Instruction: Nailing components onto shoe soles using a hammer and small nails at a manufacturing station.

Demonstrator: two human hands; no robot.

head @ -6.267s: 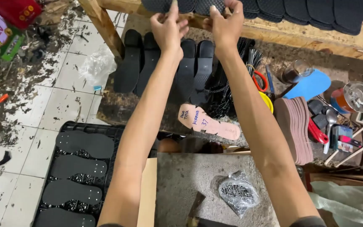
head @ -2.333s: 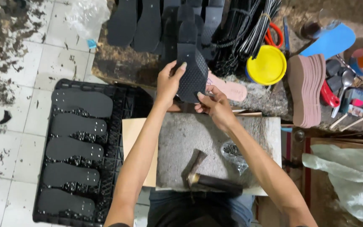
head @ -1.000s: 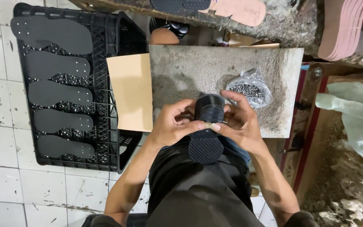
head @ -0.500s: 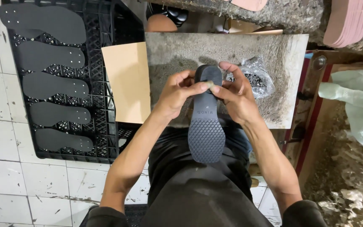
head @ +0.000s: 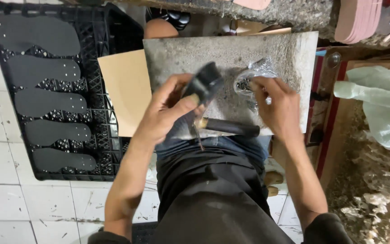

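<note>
Head view shows a black rubber sole (head: 204, 83), blurred, pinched in the left hand (head: 170, 110) above the stone slab (head: 231, 54), while the right hand (head: 278, 106) has fingers dipping into a clear bag of small tacks (head: 253, 77); steadying the sole flat beside the hammer (head: 229, 127) seems advisable.

The grey stone surface (head: 177, 54) is bare at its far left part, so a hand could pass there. A clear bag of small bits (head: 253, 74) sits on the right part. A hammer (head: 229, 127) lies along the near edge. The black crate (head: 100, 81) blocks the left side.
</note>
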